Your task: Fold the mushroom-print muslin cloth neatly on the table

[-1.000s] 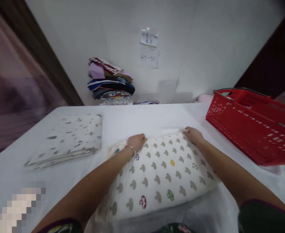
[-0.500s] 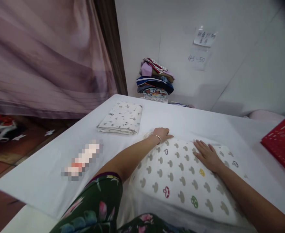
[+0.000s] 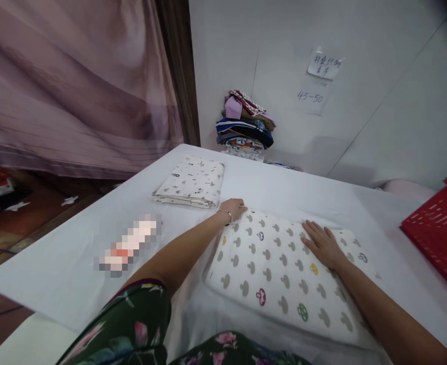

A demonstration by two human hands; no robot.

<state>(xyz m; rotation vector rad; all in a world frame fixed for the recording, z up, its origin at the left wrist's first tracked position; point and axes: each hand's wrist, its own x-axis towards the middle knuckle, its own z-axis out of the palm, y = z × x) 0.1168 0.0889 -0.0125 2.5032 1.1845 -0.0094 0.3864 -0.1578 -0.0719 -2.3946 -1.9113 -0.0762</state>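
A white cloth printed with grey and coloured mushrooms [image 3: 267,274] lies folded in a broad rectangle in front of me on the white table. My left hand [image 3: 234,208], with a bracelet at the wrist, is at its far left corner. Its fingers are curled in on the cloth's edge, the tips partly hidden. My right hand [image 3: 324,244] rests flat on the right part of the cloth, palm down, fingers stretched out. Beyond my left hand lies a second folded cloth [image 3: 193,182], white with small dark prints.
The white table [image 3: 56,258] has a blurred-out object [image 3: 130,246] on its left side. A red plastic basket [image 3: 436,228] stands at the right. Piled fabrics [image 3: 246,124] rise by the wall behind; a pink curtain [image 3: 75,81] hangs at the left.
My left hand has moved left along the far edge to the cloth's corner. The cloth's left side now lies flatter and straighter. My right hand has stayed flat on the cloth.
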